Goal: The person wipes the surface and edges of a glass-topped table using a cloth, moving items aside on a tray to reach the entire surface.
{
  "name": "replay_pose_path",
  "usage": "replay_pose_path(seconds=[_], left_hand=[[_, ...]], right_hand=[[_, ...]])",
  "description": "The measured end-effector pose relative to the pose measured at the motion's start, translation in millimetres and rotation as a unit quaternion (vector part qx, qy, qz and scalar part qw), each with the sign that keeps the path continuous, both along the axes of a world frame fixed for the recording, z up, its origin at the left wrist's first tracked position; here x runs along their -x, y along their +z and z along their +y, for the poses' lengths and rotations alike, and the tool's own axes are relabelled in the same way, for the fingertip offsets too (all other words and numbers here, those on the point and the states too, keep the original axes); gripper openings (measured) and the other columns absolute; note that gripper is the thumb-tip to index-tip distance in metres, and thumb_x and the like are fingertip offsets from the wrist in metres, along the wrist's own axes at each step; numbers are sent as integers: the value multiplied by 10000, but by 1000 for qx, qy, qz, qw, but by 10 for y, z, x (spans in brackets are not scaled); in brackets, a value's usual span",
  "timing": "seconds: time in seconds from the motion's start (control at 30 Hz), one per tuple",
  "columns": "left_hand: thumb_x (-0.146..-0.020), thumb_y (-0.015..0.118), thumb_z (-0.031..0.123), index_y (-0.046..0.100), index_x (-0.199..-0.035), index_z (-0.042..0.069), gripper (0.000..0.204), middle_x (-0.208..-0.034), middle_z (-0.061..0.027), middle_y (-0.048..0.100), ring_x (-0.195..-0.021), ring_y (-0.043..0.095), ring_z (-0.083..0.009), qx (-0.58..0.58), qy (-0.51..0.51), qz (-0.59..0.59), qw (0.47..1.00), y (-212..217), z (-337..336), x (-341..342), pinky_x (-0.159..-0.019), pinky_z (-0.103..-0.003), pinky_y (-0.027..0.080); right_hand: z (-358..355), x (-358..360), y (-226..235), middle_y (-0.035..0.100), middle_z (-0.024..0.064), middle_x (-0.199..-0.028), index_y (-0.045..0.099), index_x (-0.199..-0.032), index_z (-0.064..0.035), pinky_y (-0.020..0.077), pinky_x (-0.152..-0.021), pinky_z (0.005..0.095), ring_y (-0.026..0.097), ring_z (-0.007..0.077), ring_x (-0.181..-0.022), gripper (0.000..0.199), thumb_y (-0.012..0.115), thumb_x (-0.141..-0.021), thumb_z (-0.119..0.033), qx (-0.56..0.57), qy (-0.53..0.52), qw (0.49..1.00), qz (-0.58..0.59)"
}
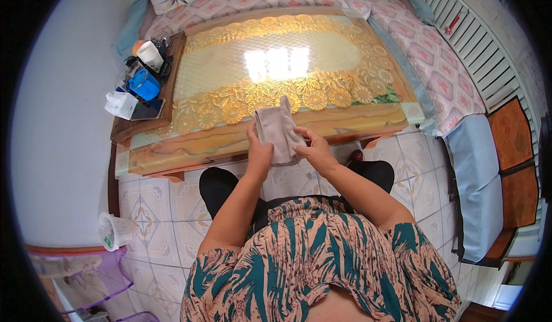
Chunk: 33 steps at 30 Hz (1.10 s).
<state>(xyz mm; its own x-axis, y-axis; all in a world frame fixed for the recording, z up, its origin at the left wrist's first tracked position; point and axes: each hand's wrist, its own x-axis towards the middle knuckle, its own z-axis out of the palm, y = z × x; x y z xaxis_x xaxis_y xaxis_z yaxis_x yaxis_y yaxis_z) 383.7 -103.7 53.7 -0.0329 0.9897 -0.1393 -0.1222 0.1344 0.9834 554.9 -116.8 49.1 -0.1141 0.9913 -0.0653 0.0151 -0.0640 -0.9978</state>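
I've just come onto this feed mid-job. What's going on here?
A person in a green-and-peach patterned top is holding a folded greyish-pink cloth in both hands: the left hand grips its left side, the right hand its right. It is held at the near edge of a yellow marbled table; whether they touch is unclear. At the table's left, a brown wooden tray bears a blue cylindrical container and other items.
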Motion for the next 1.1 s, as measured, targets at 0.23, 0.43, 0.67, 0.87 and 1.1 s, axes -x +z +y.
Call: replay_pose_path(seconds=[0.23,0.43,0.67,0.87,1.1], left_hand=[[-856,605,329,511,-1233,-1,510,-1202,-199,529,-1075,528,-328,-123,21,287,950,-146,66,-17,-920,-381,424],[-750,681,417,506,-1270,39,666,-1326,-197,414,-1151,436,-381,-137,31,566,812,-49,133,-308,-970,-455,363],[-722,596,160,546,-1241,105,524,-1431,-58,368,-1123,455,-307,-314,-11,627,713,-195,153,-539,-875,-444,402],[-735,588,142,592,-1186,112,452,-1357,-49,462,-1045,496,-297,-258,-55,607,750,-196,476,-487,-810,-414,456],[-769,555,124,549,-1245,121,476,-1355,-10,467,-1003,537,-319,-22,74,647,758,-103,1131,1057,-801,-431,490]], right_hand=[[-52,225,22,592,165,-1185,326,-1383,-2,479,-864,307,576,207,-1073,643,584,-793,-19,-7,-10,1000,9],[-47,88,-65,589,196,-1186,281,-1401,2,456,-905,330,586,234,-1082,685,584,-788,-35,-56,12,998,-32],[14,-665,266,511,185,-1197,400,-1322,-33,457,-886,412,535,362,-1052,715,720,-692,-140,-123,-32,796,-592],[129,-733,365,491,183,-1211,394,-1295,29,470,-894,395,535,346,-1082,763,769,-662,-173,-63,52,720,-689],[344,-577,504,507,256,-1243,217,-1385,109,477,-885,407,543,366,-1099,931,752,-694,-210,33,121,726,-676]])
